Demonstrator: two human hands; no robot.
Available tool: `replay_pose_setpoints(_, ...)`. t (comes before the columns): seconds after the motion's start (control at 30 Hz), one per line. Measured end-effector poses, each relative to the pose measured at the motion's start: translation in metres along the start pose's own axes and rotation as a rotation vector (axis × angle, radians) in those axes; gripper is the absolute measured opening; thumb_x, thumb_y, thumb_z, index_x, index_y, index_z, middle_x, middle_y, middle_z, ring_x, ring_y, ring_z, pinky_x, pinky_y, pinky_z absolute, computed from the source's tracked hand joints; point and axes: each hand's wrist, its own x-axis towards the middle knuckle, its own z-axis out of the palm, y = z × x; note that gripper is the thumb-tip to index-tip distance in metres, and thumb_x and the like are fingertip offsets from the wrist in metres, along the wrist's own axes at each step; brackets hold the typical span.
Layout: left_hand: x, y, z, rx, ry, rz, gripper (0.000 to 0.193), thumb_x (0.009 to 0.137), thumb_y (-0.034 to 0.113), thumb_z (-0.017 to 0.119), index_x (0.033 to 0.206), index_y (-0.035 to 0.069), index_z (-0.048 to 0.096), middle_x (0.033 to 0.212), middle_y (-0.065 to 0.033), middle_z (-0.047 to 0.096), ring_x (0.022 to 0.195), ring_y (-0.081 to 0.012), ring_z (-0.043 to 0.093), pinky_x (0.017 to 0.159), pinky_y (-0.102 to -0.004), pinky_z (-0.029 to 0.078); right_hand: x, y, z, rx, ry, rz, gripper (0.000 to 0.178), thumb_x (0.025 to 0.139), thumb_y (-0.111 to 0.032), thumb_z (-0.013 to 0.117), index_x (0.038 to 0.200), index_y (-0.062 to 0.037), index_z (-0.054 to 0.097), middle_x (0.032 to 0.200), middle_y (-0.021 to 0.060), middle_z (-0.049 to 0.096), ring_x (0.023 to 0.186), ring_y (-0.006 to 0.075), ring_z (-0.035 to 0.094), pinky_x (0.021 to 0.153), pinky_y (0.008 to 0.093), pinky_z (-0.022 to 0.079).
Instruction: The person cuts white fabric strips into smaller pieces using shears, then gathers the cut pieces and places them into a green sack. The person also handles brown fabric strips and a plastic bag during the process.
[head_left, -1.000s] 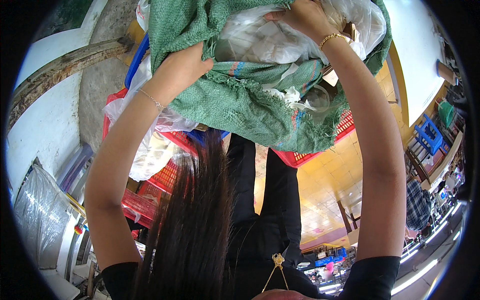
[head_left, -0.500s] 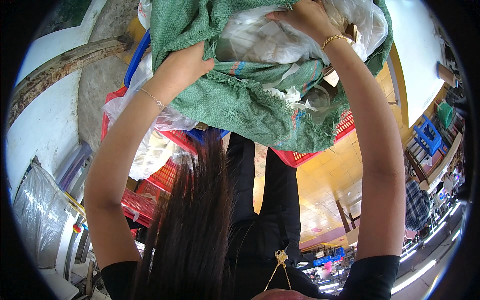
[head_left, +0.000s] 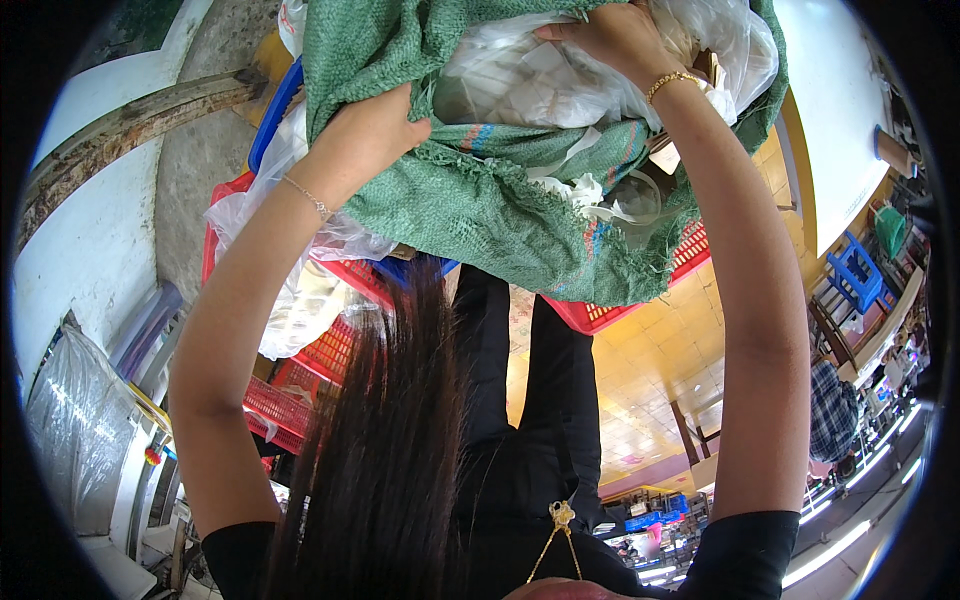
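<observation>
A green woven sack [head_left: 480, 225] with a frayed edge lies spread in front of me, its mouth pulled wide. My left hand [head_left: 368, 140] is closed on a gathered fold of the sack at its left side. My right hand [head_left: 618, 42] reaches over the opening and rests against a clear plastic bag [head_left: 530, 85] inside. Its thumb stretches left along the plastic; the other fingers are hidden, so its grip cannot be told. White scraps [head_left: 582, 192] and a clear plastic ring [head_left: 640, 195] sit at the sack's near lip.
Red plastic baskets [head_left: 690, 250] stand beneath and beside the sack, more of them [head_left: 275, 412] stacked lower left. A blue crate edge [head_left: 275, 125] and thin plastic bags [head_left: 300, 310] are left of it. Blue stools [head_left: 855, 272] and a person in a checked shirt [head_left: 832, 410] appear far right.
Almost nothing differs. Both hands keep their places at the sack, with only a very slight shift of the right hand.
</observation>
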Motion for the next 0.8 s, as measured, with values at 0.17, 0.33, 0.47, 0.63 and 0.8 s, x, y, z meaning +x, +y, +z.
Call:
replay_pose_setpoints(0.17,-0.001,-0.004,0.003,-0.013,0.038,0.046,0.045,0.086,0.035,0.067,0.099,-0.007,0.058,0.085,-0.0263,0.065,0.082,-0.0387,0.066,0.078,-0.0401,0.051,-0.002,-0.003,0.0,-0.047,0.055,-0.006,0.061,0.081,-0.045,0.072,0.131,-0.0144,0.058,0.121,0.0161,0.065,0.114,0.0361,0.058,0.108,0.0435,0.035)
replay_pose_setpoints(0.33,0.0,-0.004,0.002,-0.077,0.006,0.04,0.044,0.086,0.034,0.067,0.1,-0.007,0.057,0.084,-0.0253,0.065,0.081,-0.0378,0.066,0.077,-0.0397,0.051,-0.001,0.006,0.007,0.004,0.179,-0.112,0.069,0.079,-0.046,0.073,0.136,-0.015,0.052,0.128,0.0157,0.061,0.118,0.0359,0.056,0.109,0.0432,0.033)
replay_pose_setpoints(0.47,0.001,-0.006,0.005,-0.055,0.026,0.043,0.045,0.086,0.034,0.067,0.1,-0.007,0.057,0.083,-0.0248,0.065,0.081,-0.0372,0.066,0.077,-0.0392,0.051,-0.003,0.0,0.003,0.01,0.115,-0.052,0.071,0.078,-0.045,0.074,0.138,-0.0146,0.05,0.132,0.0153,0.058,0.121,0.0352,0.054,0.109,0.0426,0.034)
replay_pose_setpoints(0.63,0.002,-0.003,0.002,-0.062,-0.025,-0.014,0.045,0.086,0.035,0.066,0.1,-0.006,0.057,0.083,-0.0248,0.065,0.081,-0.0372,0.066,0.077,-0.0396,0.051,-0.003,0.003,0.004,-0.028,0.165,-0.106,0.072,0.077,-0.045,0.075,0.137,-0.0133,0.051,0.134,0.0153,0.057,0.121,0.0349,0.054,0.105,0.0402,0.038)
replay_pose_setpoints(0.8,0.002,-0.007,0.006,-0.061,-0.014,0.003,0.044,0.086,0.036,0.066,0.099,-0.005,0.057,0.081,-0.0239,0.066,0.079,-0.0374,0.067,0.075,-0.0399,0.052,0.0,0.005,0.003,0.055,0.057,-0.074,0.074,0.077,-0.043,0.076,0.138,-0.0124,0.05,0.136,0.0151,0.055,0.124,0.0347,0.052,0.104,0.0395,0.039)
